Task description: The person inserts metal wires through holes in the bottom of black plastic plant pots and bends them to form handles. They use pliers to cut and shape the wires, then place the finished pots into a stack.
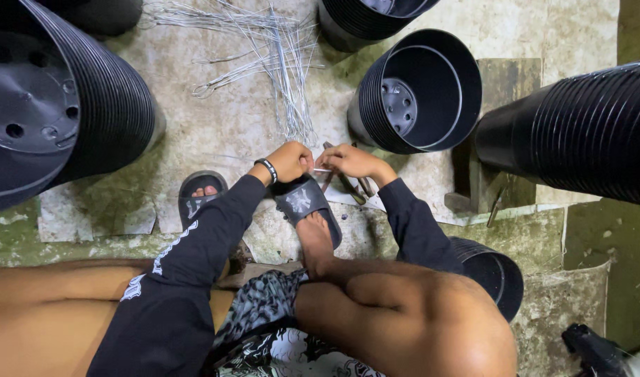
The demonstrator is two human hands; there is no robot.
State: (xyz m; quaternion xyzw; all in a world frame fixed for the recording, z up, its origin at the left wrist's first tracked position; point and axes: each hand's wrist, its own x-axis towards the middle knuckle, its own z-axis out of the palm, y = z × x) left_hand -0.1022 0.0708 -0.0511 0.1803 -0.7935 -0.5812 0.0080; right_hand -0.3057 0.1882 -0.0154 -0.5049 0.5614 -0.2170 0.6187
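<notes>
Above the slipper, both hands' fingers pinching wire

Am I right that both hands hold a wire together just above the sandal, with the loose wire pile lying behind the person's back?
Not quite. Both hands, left and right, do hold a wire just above the sandal, but the wire pile lies on the floor ahead of the hands, between the pot stacks. The head view shows it.
</notes>
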